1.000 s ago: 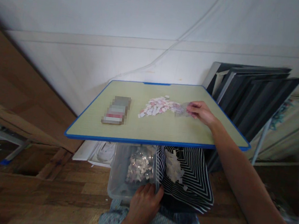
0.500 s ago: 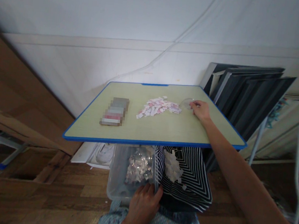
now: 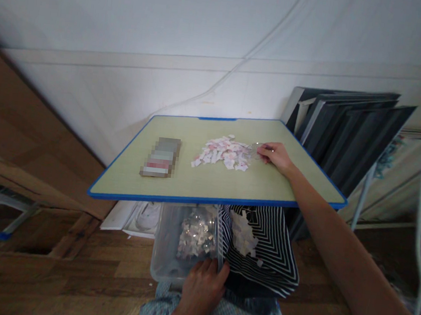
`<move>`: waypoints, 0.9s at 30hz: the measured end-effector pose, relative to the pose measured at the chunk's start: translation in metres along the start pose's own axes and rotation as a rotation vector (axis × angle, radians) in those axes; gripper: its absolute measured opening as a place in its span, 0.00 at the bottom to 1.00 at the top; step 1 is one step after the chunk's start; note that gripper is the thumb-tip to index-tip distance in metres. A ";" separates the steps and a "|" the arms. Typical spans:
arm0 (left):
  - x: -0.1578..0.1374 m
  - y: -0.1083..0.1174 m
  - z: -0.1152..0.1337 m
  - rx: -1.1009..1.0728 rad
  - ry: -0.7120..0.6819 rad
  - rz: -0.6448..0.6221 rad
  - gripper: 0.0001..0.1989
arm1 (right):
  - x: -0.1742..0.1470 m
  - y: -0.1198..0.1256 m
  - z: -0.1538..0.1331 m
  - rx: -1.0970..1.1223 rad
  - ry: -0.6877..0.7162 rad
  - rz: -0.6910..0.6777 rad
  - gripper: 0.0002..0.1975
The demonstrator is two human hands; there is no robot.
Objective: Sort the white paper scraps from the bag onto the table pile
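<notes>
Many scraps just left of right hand.

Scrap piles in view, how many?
3: one pile on the table, a second pile in the clear bin, a third pile in the striped bag. Others may be hidden under the table.

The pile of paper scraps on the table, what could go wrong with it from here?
The pile of paper scraps lies loose on the tabletop, so a brush from the right hand beside it might scatter some. The clear piece in that hand's fingers is see-through and could be lost among them. Scraps pushed over the near edge might drop into the clear plastic bin or the striped bag below.
</notes>
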State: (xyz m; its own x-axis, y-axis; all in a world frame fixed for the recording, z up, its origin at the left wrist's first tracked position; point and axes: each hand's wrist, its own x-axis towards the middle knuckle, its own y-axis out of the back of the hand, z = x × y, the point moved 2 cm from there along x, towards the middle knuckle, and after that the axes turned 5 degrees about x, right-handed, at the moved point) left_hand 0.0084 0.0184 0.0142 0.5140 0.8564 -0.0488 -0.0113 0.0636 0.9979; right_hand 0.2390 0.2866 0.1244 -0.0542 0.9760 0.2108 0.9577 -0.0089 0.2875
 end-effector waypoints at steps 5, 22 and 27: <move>0.000 0.000 0.000 0.002 -0.004 0.000 0.21 | -0.003 0.002 -0.002 0.099 -0.024 -0.005 0.11; 0.001 -0.004 -0.001 0.018 -0.012 0.010 0.21 | -0.007 0.010 -0.006 0.041 -0.140 -0.018 0.08; 0.000 -0.005 -0.001 0.013 -0.013 0.034 0.21 | -0.008 0.012 -0.011 0.017 -0.102 0.043 0.09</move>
State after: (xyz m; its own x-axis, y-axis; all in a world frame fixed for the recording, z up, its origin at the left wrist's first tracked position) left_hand 0.0080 0.0186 0.0096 0.5247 0.8512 -0.0142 -0.0180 0.0278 0.9994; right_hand 0.2479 0.2768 0.1364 0.0148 0.9919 0.1265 0.9634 -0.0481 0.2638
